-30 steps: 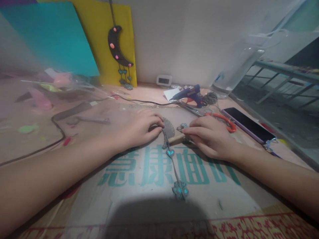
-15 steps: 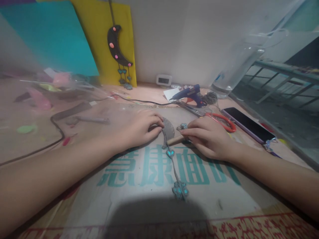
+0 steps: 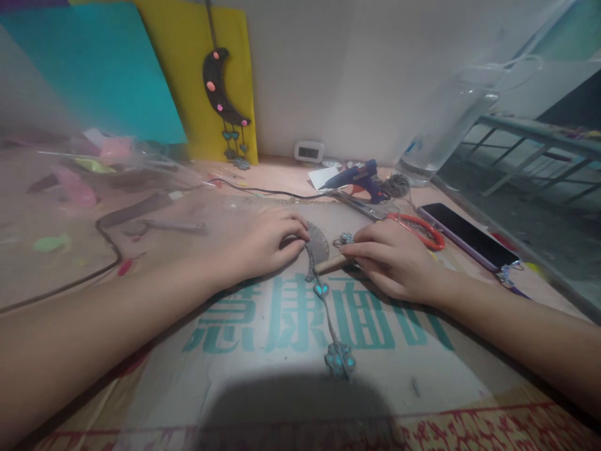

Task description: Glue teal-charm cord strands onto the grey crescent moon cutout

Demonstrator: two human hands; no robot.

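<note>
A grey crescent piece lies flat on the printed board. My left hand pinches its left edge between thumb and fingers. From its lower tip a grey cord runs toward me, with a blue heart near the top and a grey-blue flower at the end. My right hand is closed round a tan stick, whose tip touches the lower end of the crescent. A small grey-blue flower sits beside my right fingertips.
Behind my right hand are scissors with red handles, a blue glue gun, grey yarn and a phone. A small clock stands at the wall. A dark crescent ornament hangs on yellow card.
</note>
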